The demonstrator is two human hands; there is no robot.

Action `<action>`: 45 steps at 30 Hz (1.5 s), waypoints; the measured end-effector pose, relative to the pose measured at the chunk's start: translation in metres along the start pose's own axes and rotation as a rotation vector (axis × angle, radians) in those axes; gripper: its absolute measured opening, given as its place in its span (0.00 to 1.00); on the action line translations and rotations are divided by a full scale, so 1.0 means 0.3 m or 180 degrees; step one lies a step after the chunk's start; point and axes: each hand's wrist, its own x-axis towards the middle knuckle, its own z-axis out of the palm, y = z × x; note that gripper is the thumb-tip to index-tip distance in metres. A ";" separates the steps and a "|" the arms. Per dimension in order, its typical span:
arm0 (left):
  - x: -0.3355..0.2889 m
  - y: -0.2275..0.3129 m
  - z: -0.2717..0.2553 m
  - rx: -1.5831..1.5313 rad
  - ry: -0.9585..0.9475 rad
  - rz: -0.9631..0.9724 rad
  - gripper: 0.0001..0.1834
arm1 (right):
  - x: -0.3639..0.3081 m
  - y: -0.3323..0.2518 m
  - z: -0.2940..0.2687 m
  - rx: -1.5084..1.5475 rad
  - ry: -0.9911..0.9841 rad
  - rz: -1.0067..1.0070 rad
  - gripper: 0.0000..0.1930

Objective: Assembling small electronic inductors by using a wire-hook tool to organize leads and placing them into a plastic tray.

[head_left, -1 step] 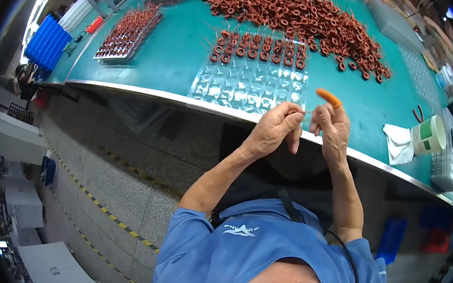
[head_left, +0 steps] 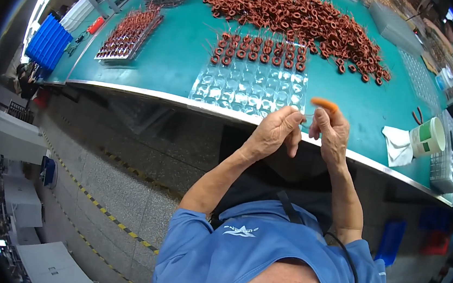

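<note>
Currently my left hand (head_left: 275,132) pinches wire-ended piece (head_left: 305,118) above table edge (head_left: 364,157), body hidden, wire thin, reddish. My right hand (head_left: 334,136) half-curled beside it; can't tell if it grips wire. Brown-red rings (head_left: 264,58) beyond.

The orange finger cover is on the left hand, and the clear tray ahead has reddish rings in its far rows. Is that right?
No: the head view shows the orange finger cover on the right hand, not the left hand. The clear tray ahead does have reddish rings in its far rows.
</note>
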 end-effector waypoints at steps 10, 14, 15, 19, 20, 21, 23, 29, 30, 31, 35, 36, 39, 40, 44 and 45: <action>0.021 -0.029 0.017 0.0197 0.0132 0.0483 0.12 | 0.010 -0.026 -0.012 0.0467 -0.0126 0.0463 0.12; 0.003 0.007 0.055 -0.0362 0.0477 0.0618 0.10 | 0.006 -0.058 0.039 0.0245 -0.0030 -0.0091 0.10; 0.002 0.001 0.063 -0.0315 0.0527 0.0645 0.10 | 0.008 -0.037 0.036 0.0372 -0.0019 -0.0060 0.12; 0.015 -0.044 0.049 -0.0081 0.0755 0.0672 0.10 | 0.000 0.008 -0.005 -0.0177 0.0810 -0.0184 0.17; 0.016 -0.047 0.035 -0.0088 0.0758 0.0667 0.10 | -0.014 0.007 -0.023 -0.0068 0.0616 -0.0015 0.17; 0.024 -0.047 0.018 0.0343 0.0739 0.0765 0.10 | -0.025 0.007 -0.034 0.0045 0.0418 0.0152 0.17; 0.037 -0.043 0.023 0.1119 0.0745 0.0775 0.09 | -0.035 -0.007 -0.019 0.0232 0.0094 0.0575 0.15; 0.037 0.053 -0.005 0.2761 0.0065 0.0864 0.12 | -0.006 -0.022 -0.030 0.0618 -0.0348 0.0868 0.13; 0.034 0.084 -0.009 0.2954 -0.0135 0.0757 0.13 | 0.001 -0.021 -0.045 0.0724 -0.0520 0.1179 0.13; 0.035 0.108 -0.012 0.3144 -0.0336 0.0654 0.13 | 0.009 -0.020 -0.057 0.0829 -0.0695 0.1485 0.14; 0.032 0.114 -0.032 0.4298 -0.0803 0.1092 0.11 | 0.018 -0.025 -0.067 0.0131 -0.0985 0.1425 0.14; 0.031 0.105 -0.036 0.4790 -0.0944 0.1324 0.09 | 0.009 -0.024 -0.065 0.0137 -0.0969 0.1432 0.14; 0.027 0.111 -0.031 0.5817 -0.1153 0.1928 0.06 | 0.009 -0.028 -0.057 -0.0124 -0.0887 0.1342 0.12; 0.027 0.108 -0.029 0.6055 -0.1227 0.2228 0.05 | 0.007 -0.030 -0.056 -0.0065 -0.0894 0.1470 0.12; 0.022 0.116 -0.014 0.6376 -0.1257 0.2498 0.05 | -0.003 -0.031 -0.048 -0.0005 -0.0923 0.1695 0.12; 0.023 0.108 -0.020 0.6170 -0.1165 0.2308 0.05 | -0.012 -0.026 -0.044 -0.0079 -0.0816 0.1623 0.13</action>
